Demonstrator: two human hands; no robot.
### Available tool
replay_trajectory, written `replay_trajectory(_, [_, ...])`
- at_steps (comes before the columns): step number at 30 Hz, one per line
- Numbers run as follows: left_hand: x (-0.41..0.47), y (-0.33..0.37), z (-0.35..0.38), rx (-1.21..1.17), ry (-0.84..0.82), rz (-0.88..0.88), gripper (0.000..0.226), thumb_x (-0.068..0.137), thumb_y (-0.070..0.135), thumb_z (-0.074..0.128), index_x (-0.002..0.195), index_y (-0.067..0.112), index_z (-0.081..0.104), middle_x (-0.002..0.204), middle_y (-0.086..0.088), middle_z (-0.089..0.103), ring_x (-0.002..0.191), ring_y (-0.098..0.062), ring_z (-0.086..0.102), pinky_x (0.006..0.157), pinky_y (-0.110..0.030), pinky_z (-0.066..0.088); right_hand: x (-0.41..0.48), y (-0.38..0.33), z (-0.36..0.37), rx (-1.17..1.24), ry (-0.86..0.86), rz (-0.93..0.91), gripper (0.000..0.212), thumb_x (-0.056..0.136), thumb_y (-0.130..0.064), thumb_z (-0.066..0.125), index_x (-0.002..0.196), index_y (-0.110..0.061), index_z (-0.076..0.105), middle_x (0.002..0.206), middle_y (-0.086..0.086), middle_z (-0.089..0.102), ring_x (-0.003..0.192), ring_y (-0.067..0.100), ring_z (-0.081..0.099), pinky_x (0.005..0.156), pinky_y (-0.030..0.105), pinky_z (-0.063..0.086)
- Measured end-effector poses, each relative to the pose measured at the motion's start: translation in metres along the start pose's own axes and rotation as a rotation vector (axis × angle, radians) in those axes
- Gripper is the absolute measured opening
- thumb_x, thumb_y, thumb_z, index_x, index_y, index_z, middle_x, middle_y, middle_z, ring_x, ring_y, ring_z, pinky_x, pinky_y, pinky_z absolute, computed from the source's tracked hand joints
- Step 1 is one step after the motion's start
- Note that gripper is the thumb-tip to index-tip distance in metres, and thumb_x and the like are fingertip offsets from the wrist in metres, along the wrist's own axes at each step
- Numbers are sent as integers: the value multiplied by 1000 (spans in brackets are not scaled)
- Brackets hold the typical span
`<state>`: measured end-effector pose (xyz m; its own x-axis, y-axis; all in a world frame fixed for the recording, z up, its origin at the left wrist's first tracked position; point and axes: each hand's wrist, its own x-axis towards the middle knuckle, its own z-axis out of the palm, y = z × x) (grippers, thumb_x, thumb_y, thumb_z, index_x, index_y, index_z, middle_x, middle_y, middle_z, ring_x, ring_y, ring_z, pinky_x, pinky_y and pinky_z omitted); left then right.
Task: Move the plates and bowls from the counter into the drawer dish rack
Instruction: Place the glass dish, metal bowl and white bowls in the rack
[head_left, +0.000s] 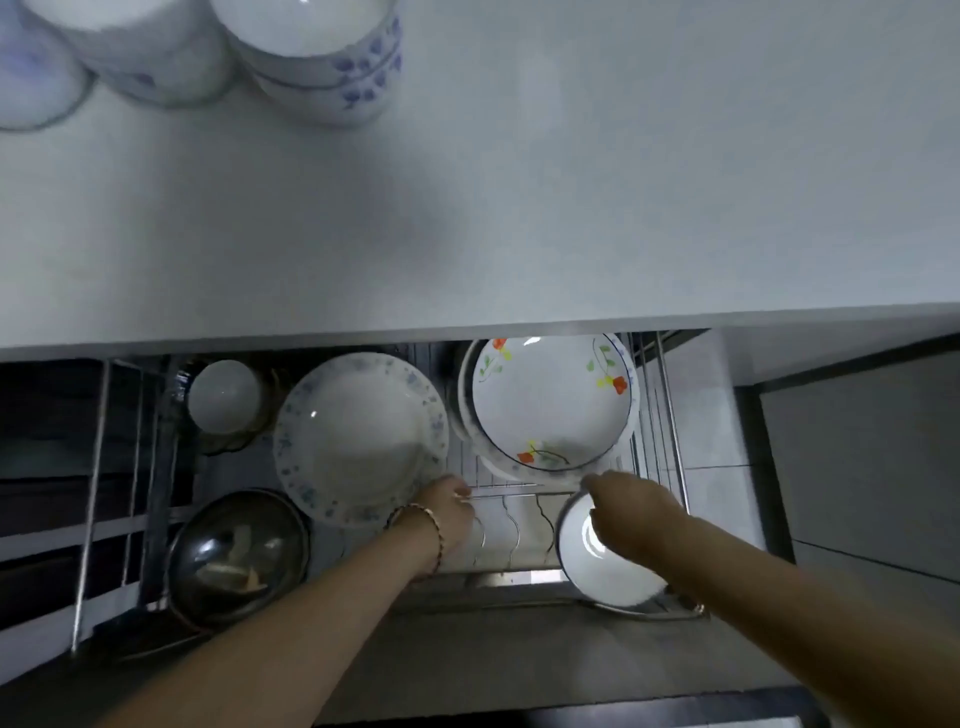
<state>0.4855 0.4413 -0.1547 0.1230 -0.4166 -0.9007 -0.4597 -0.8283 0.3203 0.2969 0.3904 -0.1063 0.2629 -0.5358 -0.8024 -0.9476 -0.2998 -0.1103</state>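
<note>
Best handled by seating each dish between the rack wires (511, 525) before letting go.

Left hand (447, 512) curled on the lower rim of the blue-speckled plate (358, 436), just left of the wires. Right hand (631, 512) closed over the top edge of a white bowl (605, 566), at the wires' right end; grip underneath hidden.

Flowered plates (553, 400) stacked behind the wires, crowding that side. Dark pot lid (239, 551) far left of them. More bowls (317, 57) left on the counter (571, 182), well beyond.

A home kitchen is indicated by a white desk (519, 208) carrying stacked bowls (322, 57), with a pull-out wire dish rack (519, 499) holding plates (550, 405) beneath it
</note>
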Motion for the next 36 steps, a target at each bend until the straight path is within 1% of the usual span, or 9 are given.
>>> replay_trajectory(7, [-60, -8, -151, -49, 265, 175, 27, 89, 1, 50, 113, -1, 63, 117, -22, 64, 92, -25, 59, 68, -17, 42, -21, -130, -123, 262, 174, -284, 31, 91, -15, 46, 117, -15, 64, 109, 4, 67, 102, 20, 60, 90, 22, 42])
replay_trajectory(12, [-88, -15, -261, -101, 419, 213, 28, 89, 3, 50, 113, 3, 65, 122, -16, 64, 115, -31, 59, 101, -29, 44, 7, -221, -207, 940, 308, -187, 45, 91, -23, 54, 129, -1, 48, 100, 17, 64, 78, 27, 59, 66, 29, 48])
replay_trajectory(15, [-94, -26, -302, -108, 430, 233, 30, 91, 5, 49, 118, 4, 62, 126, -13, 60, 117, -28, 57, 105, -31, 43, 34, -256, -253, 1477, 344, 24, 63, 90, -36, 56, 139, -3, 33, 131, 21, 48, 73, 30, 60, 62, 33, 53])
replay_trajectory(19, [-84, -39, -337, -102, 408, 252, 29, 91, 7, 48, 117, 7, 62, 123, -14, 61, 113, -28, 59, 102, -32, 46, 79, -259, -293, 1949, 481, 122, 60, 92, -33, 53, 143, -15, 27, 144, 13, 37, 101, 33, 58, 71, 38, 56])
replay_trajectory(24, [-69, -40, -352, -121, 348, 274, 30, 91, 7, 46, 117, 11, 60, 120, -13, 62, 109, -28, 62, 93, -32, 50, 90, -258, -295, 1975, 570, 79, 33, 92, -1, 38, 125, 0, 40, 92, 15, 48, 64, 28, 50, 94, 46, 52])
replay_trajectory(26, [-69, -35, -348, -132, 312, 290, 30, 91, 8, 45, 117, 12, 59, 119, -13, 63, 107, -28, 63, 90, -32, 51, 77, -257, -286, 1965, 576, 79, 10, 90, 2, 38, 99, 2, 44, 80, 14, 45, 62, 30, 51, 76, 41, 59])
replay_trajectory(29, [-76, -16, -331, -195, 244, 341, 32, 90, 10, 47, 121, 12, 56, 107, -9, 63, 97, -25, 64, 80, -28, 50, 53, -245, -260, 1899, 514, 83, 8, 88, 3, 37, 93, 5, 43, 77, 19, 50, 62, 34, 56, 47, 33, 57])
replay_trajectory(32, [-97, 15, -309, -469, 117, 371, 48, 90, 18, 54, 136, 16, 40, 92, 2, 54, 82, -24, 61, 67, -28, 48, 17, -221, -226, 1806, 416, 64, 20, 88, 2, 37, 106, 1, 45, 83, 22, 58, 69, 37, 62, 59, 33, 58])
replay_trajectory(36, [-129, 42, -273, -653, -99, 351, 66, 90, 35, 55, 144, 42, 16, 129, -4, 45, 80, -31, 64, 68, -36, 54, -36, -176, -179, 1607, 276, 9, 22, 90, 1, 39, 104, -4, 55, 90, 22, 65, 73, 34, 67, 61, 32, 62])
